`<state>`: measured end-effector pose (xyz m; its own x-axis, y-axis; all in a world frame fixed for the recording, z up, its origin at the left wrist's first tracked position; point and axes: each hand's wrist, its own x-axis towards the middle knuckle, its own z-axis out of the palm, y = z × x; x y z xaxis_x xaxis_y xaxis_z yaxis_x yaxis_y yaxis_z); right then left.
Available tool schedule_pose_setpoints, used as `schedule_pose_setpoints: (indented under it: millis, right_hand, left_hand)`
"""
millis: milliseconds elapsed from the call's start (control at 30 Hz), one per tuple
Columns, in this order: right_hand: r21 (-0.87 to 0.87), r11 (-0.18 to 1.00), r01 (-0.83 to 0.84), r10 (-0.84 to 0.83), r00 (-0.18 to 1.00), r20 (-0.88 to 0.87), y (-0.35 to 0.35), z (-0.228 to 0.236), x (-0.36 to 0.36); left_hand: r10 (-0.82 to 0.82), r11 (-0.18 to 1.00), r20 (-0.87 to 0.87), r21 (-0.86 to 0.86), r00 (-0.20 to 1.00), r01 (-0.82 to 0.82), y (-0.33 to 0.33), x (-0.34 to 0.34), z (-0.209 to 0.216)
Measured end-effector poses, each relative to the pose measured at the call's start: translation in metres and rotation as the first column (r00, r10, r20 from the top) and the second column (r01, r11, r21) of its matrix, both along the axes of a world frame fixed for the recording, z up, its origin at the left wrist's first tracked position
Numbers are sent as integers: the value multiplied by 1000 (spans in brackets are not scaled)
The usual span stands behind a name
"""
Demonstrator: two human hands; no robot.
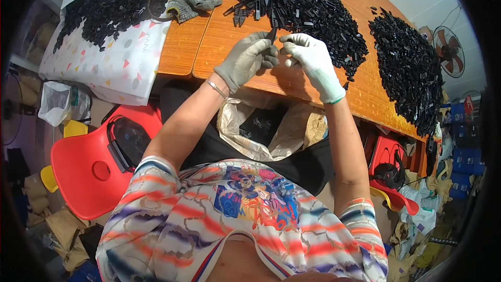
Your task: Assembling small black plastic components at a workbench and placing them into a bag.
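My left hand [248, 58], in a grey work glove, is closed with a small, narrow black plastic piece [272, 34] pinched upright between thumb and fingers. Close to its right, my right hand [309, 58] wears a white glove with a green cuff edge. Its thumb and fingertips are drawn together, and I cannot make out what they hold. Both hands are raised over the near edge of the orange wooden table [216, 42]. Just beyond them spreads a large heap of similar black pieces [297, 0]. An open paper-like sack [232, 131] with dark pieces inside sits below, at my lap.
More black parts form a heap at the right [407, 62] and another at the left [112, 15] on a patterned white cover [133, 68]. Spare grey gloves [195, 1] lie beside dark cables. A red chair [86, 172], a lined bin [56, 103] and a fan [450, 52] stand around.
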<state>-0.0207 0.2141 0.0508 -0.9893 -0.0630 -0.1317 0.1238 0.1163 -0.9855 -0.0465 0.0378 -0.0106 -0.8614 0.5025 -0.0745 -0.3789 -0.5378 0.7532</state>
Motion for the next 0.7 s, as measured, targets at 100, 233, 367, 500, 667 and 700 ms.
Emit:
schedule_pose_setpoints:
  millis: [100, 233, 367, 500, 667, 700]
  right_hand:
    - [64, 996, 56, -51, 996, -79, -7, -3, 0]
    - [88, 985, 149, -134, 979, -157, -15, -4, 1]
    - [169, 973, 158, -120, 969, -218, -18, -12, -1]
    - [127, 979, 159, -127, 965, -230, -23, -15, -2]
    - [150, 974, 171, -139, 969, -202, -26, -10, 1]
    - [155, 972, 174, -138, 966, -219, -26, -10, 1]
  left_hand:
    - [-62, 998, -17, -6, 998, 62, -1, 5, 1]
    - [-1, 998, -16, -58, 1000, 0, 3, 11, 4]
    - [57, 981, -88, -182, 994, -72, 4, 16, 9]
    - [108, 941, -127, -305, 986, -143, 5, 23, 21]
    - [158, 928, -205, -303, 966, -216, 8, 24, 22]
    - [167, 920, -216, -318, 962, -231, 8, 25, 24]
